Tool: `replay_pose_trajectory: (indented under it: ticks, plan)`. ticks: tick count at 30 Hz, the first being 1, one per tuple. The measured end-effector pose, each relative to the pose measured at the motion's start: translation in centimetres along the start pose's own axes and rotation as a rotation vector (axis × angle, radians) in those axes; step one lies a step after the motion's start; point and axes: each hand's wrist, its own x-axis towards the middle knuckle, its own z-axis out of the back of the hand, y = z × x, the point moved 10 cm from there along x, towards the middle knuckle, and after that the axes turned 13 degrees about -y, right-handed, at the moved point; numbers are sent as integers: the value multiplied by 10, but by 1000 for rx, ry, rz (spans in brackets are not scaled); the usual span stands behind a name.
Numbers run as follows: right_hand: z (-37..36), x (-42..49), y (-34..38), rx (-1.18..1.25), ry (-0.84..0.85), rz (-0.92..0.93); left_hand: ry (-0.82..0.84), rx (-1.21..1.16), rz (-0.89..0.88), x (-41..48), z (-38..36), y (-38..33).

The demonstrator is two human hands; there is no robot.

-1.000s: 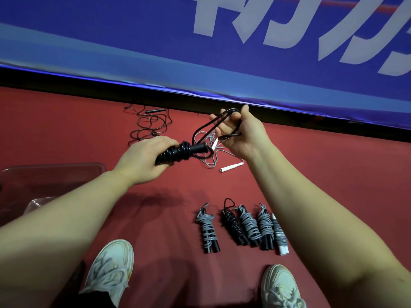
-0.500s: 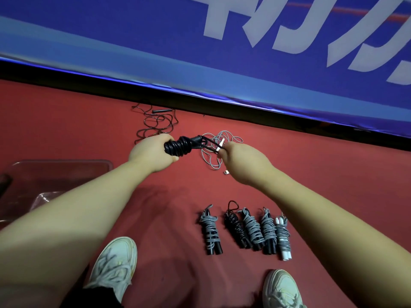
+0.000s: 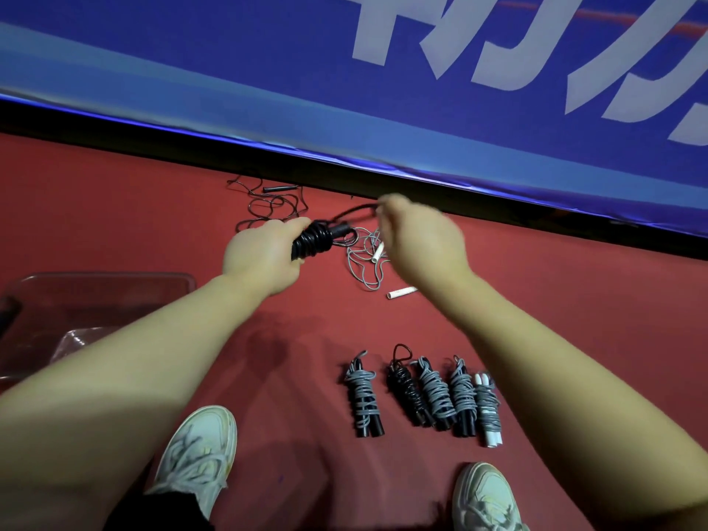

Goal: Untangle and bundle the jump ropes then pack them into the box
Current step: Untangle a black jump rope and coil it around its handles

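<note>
My left hand (image 3: 264, 258) grips a black jump rope (image 3: 316, 239) by its handles, with cord coiled around them. My right hand (image 3: 417, 243) is blurred and pinches the loose black cord end, which arcs from the bundle up to its fingers. Under the hands lies a loose grey rope with white handles (image 3: 364, 262). A tangled black rope (image 3: 272, 205) lies farther back by the wall. Several bundled ropes (image 3: 421, 392) lie in a row on the red floor near my feet. The clear plastic box (image 3: 95, 297) sits at the left.
A blue banner wall (image 3: 344, 90) with a black base runs across the back. My two white shoes (image 3: 195, 454) stand on the red floor at the bottom. A loose white handle (image 3: 401, 292) lies under my right wrist.
My right hand has lifted up and to the right, drawing the loose black cord out in an arc. The left hand keeps hold of the black bundle and has shifted slightly.
</note>
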Motion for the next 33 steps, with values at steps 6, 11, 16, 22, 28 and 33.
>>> replay_pose_trajectory:
  ticks: [6,11,16,22,28,33]
  plan:
    - [8,15,-21,100,145,-68,-39,-152,63,-1,1,10]
    - [-29,-42,31,79,243,157,-20,-327,313,-2,0,26]
    - [-80,-54,-10,620,335,-362,104,-974,636,-6,-19,30]
    - [-108,-59,-38,1184,566,-576,562,-1430,435,-15,-18,-30]
    - [-97,-54,-60,735,749,-283,967,-1069,17,-47,-5,-65]
    - [-90,-51,-38,215,863,6,950,-437,-24,-57,-25,-71]
